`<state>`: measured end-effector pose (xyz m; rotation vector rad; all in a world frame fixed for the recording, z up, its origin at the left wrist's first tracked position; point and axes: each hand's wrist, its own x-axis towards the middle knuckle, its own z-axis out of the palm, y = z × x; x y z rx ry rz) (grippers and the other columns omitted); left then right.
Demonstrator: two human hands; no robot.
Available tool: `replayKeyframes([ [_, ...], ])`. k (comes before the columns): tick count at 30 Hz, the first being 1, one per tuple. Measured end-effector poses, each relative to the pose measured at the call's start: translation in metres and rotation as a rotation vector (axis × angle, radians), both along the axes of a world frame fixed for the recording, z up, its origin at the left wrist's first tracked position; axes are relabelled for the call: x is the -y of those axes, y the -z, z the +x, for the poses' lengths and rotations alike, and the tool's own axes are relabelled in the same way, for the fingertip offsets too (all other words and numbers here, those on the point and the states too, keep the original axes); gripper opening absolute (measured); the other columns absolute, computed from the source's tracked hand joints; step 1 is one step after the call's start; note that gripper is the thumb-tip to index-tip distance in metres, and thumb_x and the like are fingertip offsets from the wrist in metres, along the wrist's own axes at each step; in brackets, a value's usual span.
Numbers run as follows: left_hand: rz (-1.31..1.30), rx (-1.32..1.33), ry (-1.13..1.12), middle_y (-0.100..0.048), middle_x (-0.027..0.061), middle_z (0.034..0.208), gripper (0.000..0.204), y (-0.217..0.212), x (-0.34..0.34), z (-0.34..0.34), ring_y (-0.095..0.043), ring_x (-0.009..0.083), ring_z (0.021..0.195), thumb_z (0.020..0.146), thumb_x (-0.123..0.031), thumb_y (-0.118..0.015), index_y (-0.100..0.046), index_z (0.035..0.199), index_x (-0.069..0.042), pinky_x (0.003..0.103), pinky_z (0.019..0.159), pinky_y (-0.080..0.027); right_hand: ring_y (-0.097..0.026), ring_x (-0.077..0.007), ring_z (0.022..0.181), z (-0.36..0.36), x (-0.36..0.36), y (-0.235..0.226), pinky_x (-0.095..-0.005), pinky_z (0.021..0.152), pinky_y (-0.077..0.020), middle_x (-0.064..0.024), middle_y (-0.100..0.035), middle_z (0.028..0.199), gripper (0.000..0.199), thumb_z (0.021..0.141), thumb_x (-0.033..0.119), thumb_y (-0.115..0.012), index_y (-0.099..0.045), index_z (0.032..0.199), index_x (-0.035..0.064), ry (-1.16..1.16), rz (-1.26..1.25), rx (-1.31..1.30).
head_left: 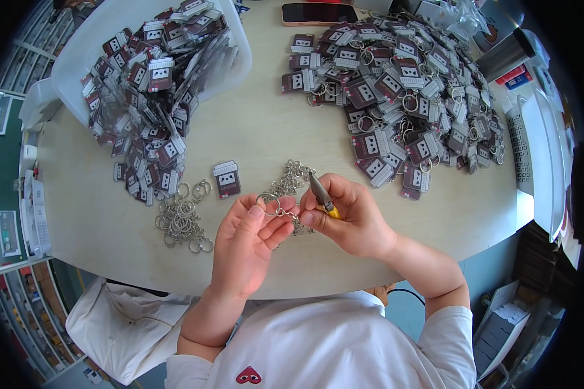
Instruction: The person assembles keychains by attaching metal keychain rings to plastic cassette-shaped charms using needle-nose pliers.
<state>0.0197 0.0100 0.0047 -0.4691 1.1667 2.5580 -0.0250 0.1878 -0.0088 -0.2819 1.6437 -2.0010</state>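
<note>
Between the thumb and fingers of my left hand (241, 249) is a metal key ring (268, 203). A short silver chain (289, 213) hangs from the ring toward my right hand (357, 217), whose thumb and forefinger pinch near its end. That same hand is wrapped round yellow-handled pliers (318, 189), their dark jaws pointing up and away. Just beyond my hands lies a heap of small chains (292, 174), partly hidden by them. Loose key rings (182, 217) are piled to the left. A single dark cassette-like flat tag (226, 179) lies above my left hand.
A translucent white bin (241, 55) at the far left spills similar tags (156, 117) onto the pale table (253, 123). Several tags with rings attached form a large pile (402, 97) at right. Behind are a phone (318, 14) and a metal tumbler (505, 55).
</note>
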Motion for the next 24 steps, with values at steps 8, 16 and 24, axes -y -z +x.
replayKeyframes([
  [8, -0.532, -0.538, -0.012, -0.056, 0.0183, 0.114, 0.016, 0.020, -0.016, 0.029, -0.052, 0.0253, 0.111, 0.092, -0.011, -0.049, -0.044, 0.105, -0.005, 0.037, 0.097, -0.041, -0.054, -0.0208, 0.073, -0.007, -0.001, 0.008, -0.0296, 0.064, -0.0445, -0.0074, -0.057, 0.079, 0.020, 0.073, -0.010, -0.059, -0.051, 0.084, 0.0043, 0.275, 0.093, -0.762],
  [16, -2.063, -0.732, 0.002, -0.055, 0.0143, 0.104, 0.047, 0.028, 0.047, -0.030, -0.050, 0.0274, 0.090, 0.074, -0.028, -0.070, -0.051, 0.107, 0.000, 0.037, 0.079, -0.043, -0.052, -0.0233, 0.076, -0.013, -0.018, 0.000, -0.0328, 0.069, -0.0440, -0.0081, -0.059, 0.081, 0.028, 0.069, -0.016, -0.055, -0.046, 0.082, 0.0064, 0.341, 0.001, -0.972],
  [24, -1.983, -0.423, 0.251, -0.053, 0.0138, 0.102, 0.053, 0.033, 0.055, -0.046, -0.047, 0.0306, 0.100, 0.073, -0.029, -0.071, -0.048, 0.112, -0.001, 0.038, 0.088, -0.040, -0.053, -0.0214, 0.074, -0.013, -0.014, 0.003, -0.0309, 0.066, -0.0447, -0.0073, -0.058, 0.080, 0.025, 0.069, -0.014, -0.058, -0.049, 0.080, 0.0065, 0.283, 0.013, -0.876],
])
